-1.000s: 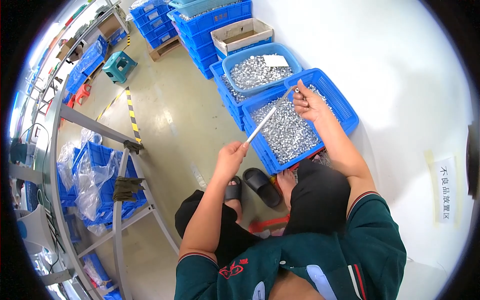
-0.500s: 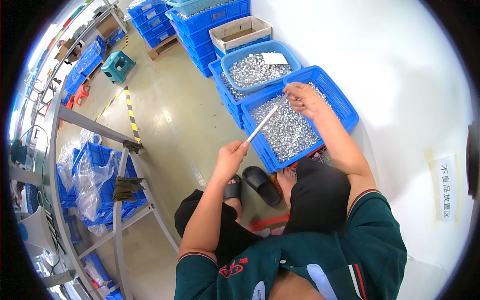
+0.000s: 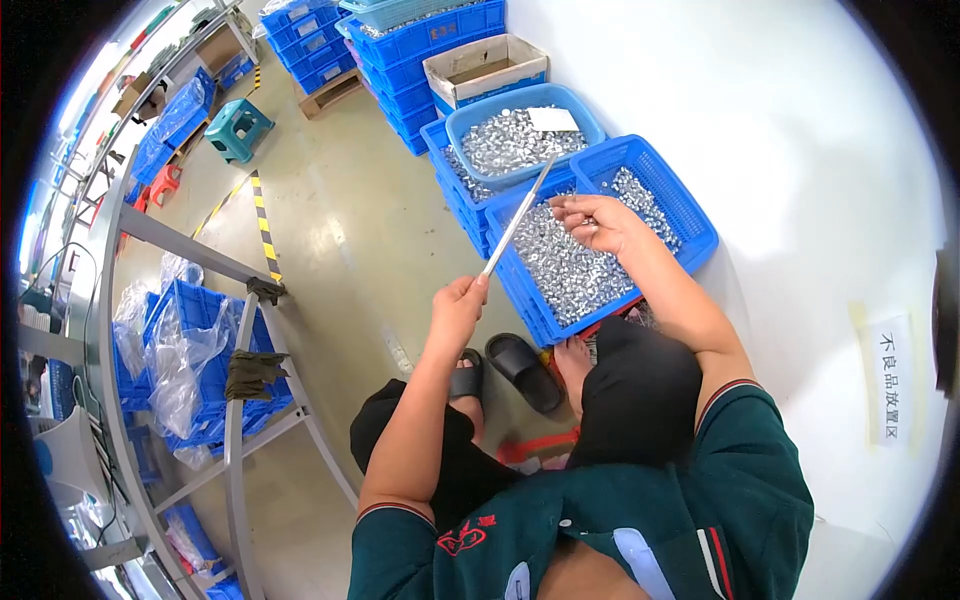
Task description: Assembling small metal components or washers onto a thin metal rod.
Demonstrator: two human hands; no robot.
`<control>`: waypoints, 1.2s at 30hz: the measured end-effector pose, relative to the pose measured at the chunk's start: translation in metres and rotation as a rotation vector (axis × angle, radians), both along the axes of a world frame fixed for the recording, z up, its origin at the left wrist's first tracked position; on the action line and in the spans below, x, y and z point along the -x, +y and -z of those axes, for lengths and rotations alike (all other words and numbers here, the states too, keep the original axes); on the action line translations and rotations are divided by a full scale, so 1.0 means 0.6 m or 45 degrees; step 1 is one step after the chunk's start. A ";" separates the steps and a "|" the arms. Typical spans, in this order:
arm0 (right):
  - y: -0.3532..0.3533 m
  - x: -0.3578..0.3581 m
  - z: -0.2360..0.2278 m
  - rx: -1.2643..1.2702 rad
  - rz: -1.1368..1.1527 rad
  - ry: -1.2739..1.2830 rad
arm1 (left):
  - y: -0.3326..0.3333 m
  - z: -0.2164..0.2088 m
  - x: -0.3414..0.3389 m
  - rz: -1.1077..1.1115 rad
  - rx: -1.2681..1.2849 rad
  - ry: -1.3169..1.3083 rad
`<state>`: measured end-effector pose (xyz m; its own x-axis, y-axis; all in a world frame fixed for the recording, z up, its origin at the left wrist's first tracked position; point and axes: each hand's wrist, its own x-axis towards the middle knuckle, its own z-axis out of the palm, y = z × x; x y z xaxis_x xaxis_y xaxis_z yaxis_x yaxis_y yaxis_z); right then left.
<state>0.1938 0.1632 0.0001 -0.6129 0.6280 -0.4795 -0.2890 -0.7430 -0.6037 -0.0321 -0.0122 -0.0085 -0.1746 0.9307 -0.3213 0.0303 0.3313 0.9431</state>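
Note:
My left hand (image 3: 458,308) is closed round the lower end of a thin, silvery-white rod (image 3: 517,217). The rod slants up and away to the right, and its far end is free. Just right of the rod, my right hand (image 3: 598,222) hovers over a blue crate (image 3: 540,322) with its fingers curled together. Whatever lies in those fingers is too small to name. Many small shiny metal pieces (image 3: 575,275) fill the crate below. A blue mesh basket (image 3: 690,205) with more such pieces rests at the crate's right side.
Behind the crate stand a light-blue tub (image 3: 590,110) of metal pieces with a white card, and an open carton (image 3: 540,62). A white wall (image 3: 800,200) borders the right. A grey metal frame (image 3: 236,450) stands left. Black slippers (image 3: 523,372) are on the floor.
My right hand has come off the rod's far end and moved slightly down and toward me. The rod has tilted more upright in my left hand, which has shifted slightly left.

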 end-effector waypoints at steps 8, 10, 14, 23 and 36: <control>0.007 -0.010 -0.018 -0.034 0.153 0.179 | -0.007 -0.010 0.001 0.066 0.016 0.019; 0.005 -0.012 -0.028 -0.086 0.166 0.217 | -0.008 -0.009 0.002 0.077 0.034 0.023; 0.015 -0.022 -0.032 -0.058 0.289 0.267 | -0.006 -0.003 -0.002 0.142 0.015 0.057; 0.009 -0.022 -0.045 -0.155 0.278 0.184 | -0.008 0.001 -0.002 0.185 0.003 0.091; -0.020 0.018 -0.059 -0.425 0.004 -0.239 | -0.004 0.005 -0.002 0.114 -0.001 0.072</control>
<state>0.1830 0.1515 0.0354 -0.5318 0.7702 -0.3521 -0.1521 -0.4958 -0.8550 -0.0306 -0.0143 -0.0112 -0.1089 0.9436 -0.3125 0.1128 0.3241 0.9393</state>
